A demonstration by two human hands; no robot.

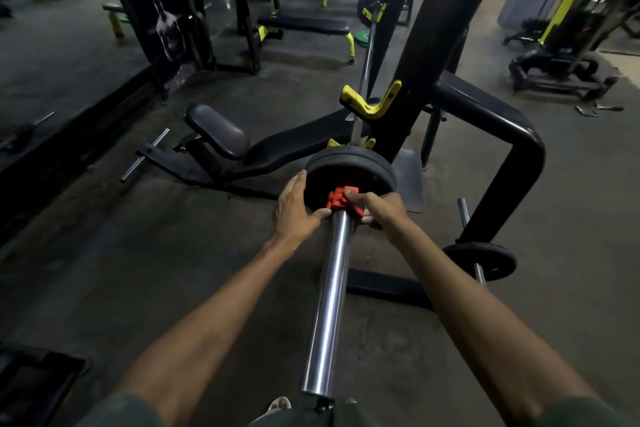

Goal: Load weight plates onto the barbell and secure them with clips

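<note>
The chrome sleeve of the barbell (329, 305) runs from the bottom centre up to two black weight plates (353, 163) stacked on it. A red clip (337, 199) sits on the sleeve right against the nearer plate. My right hand (375, 208) grips the clip from the right, thumb on top. My left hand (294, 210) lies flat on the plate's left face, fingers spread, its thumb touching the clip's left side. The bar's far part rests in a yellow hook (370, 100) of the black rack.
A black bench (263, 152) lies behind the plates. The rack's thick black frame (485, 107) curves at the right, with a small black plate (485, 260) on a storage peg below it. A loose chrome bar (143, 156) lies on the floor at left. More benches stand further back.
</note>
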